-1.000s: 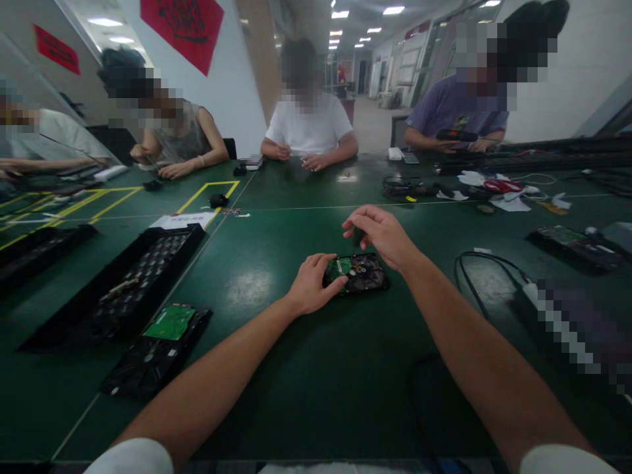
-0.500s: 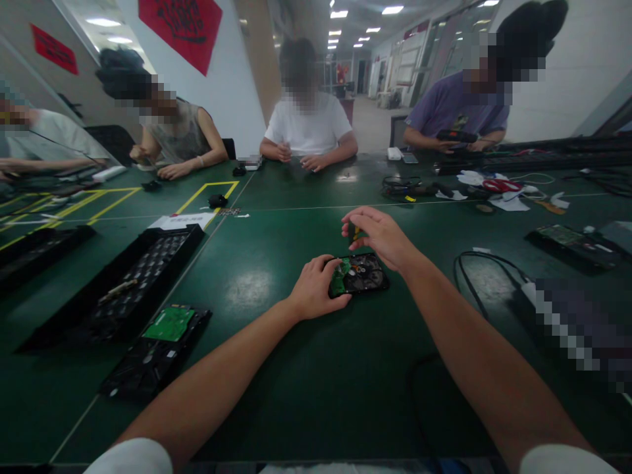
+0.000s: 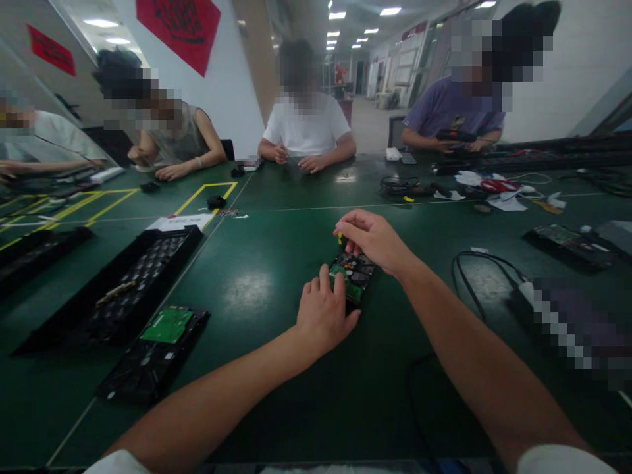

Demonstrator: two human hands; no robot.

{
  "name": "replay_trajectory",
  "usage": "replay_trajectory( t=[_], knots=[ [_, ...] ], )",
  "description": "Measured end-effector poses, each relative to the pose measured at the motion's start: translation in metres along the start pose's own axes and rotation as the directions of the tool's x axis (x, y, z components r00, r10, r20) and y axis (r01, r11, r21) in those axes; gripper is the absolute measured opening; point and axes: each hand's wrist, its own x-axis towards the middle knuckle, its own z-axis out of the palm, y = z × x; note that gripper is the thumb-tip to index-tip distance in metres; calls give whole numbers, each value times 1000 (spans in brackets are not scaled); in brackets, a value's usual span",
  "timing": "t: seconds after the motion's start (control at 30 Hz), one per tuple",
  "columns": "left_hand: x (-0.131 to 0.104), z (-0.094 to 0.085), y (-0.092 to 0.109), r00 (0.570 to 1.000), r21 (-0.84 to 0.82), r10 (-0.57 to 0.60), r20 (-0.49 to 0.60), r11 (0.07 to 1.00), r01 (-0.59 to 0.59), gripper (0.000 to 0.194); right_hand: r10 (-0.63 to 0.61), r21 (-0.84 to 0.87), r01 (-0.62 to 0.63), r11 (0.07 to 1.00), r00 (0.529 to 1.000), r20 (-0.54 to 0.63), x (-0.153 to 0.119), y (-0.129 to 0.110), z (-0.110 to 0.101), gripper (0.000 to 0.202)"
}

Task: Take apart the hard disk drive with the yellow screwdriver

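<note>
A hard drive (image 3: 363,270) lies at a slant on the green table, its green circuit board partly covered by fingers. My left hand (image 3: 326,306) grips its near end, fingers across the board and thumb by the near edge. Above the drive's far end, my right hand (image 3: 372,240) is closed in a pinch round a small screwdriver (image 3: 340,237). Only a yellow bit of the screwdriver shows; its tip is too small to make out.
Another hard drive (image 3: 155,352) lies at left, beside a long black tray (image 3: 118,289). A black cable (image 3: 461,280) and a circuit-board unit (image 3: 567,243) are at right. Wires and papers (image 3: 508,197) lie beyond. Several people sit across the table (image 3: 257,395).
The hard drive has turned from lying crosswise to a slant, its near end now closer to me. My left hand has turned with it, and my right hand has shifted slightly left.
</note>
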Motion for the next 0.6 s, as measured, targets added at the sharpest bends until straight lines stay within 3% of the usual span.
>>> replay_trajectory(
  t=[0.23, 0.4, 0.5, 0.6],
  knots=[
    [-21, -5, 20, 986, -3, 161, 31, 987, -161, 59, 40, -34, -38, 999, 997, 60, -3, -7, -1, 14],
    [-21, -3, 21, 956, -106, 294, 19, 951, -291, 52, 11, -58, -7, 998, 997, 77, -3, -6, -4, 16],
    [-8, -9, 9, 969, -148, 244, -34, 958, -246, 38, 11, -75, -9, 997, 999, 32, -2, -4, -6, 17],
    [17, -18, -12, 978, -198, 112, -177, 969, -147, 35, 16, -112, -17, 994, 1000, -7, -1, -5, -9, 18]
  ],
)
